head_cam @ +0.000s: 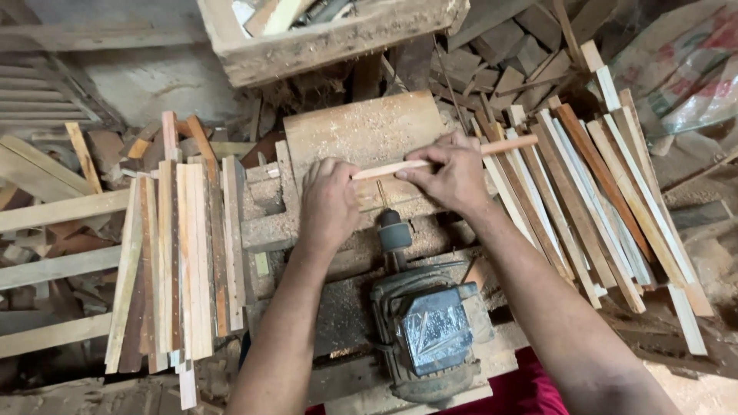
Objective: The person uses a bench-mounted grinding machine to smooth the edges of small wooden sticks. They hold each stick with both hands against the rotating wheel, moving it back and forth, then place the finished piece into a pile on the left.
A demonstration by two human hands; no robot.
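A thin pale wooden stick (pixel 503 146) lies across a sawdust-covered wooden work block (pixel 361 127), slanting up to the right. My right hand (pixel 450 173) pinches the stick near its middle. My left hand (pixel 327 204) rests flat on the block at the stick's left end, fingers closed over it. Just below the hands a small spindle with a dark chuck (pixel 393 230) points up from a grey electric motor (pixel 430 330) bolted to the bench.
A stack of flat wooden slats (pixel 181 253) lies to the left, another fan of slats (pixel 592 192) to the right. A rough wooden box (pixel 323 38) sits at the top. Offcuts and sawdust cover the surroundings; printed sacks (pixel 684 69) lie top right.
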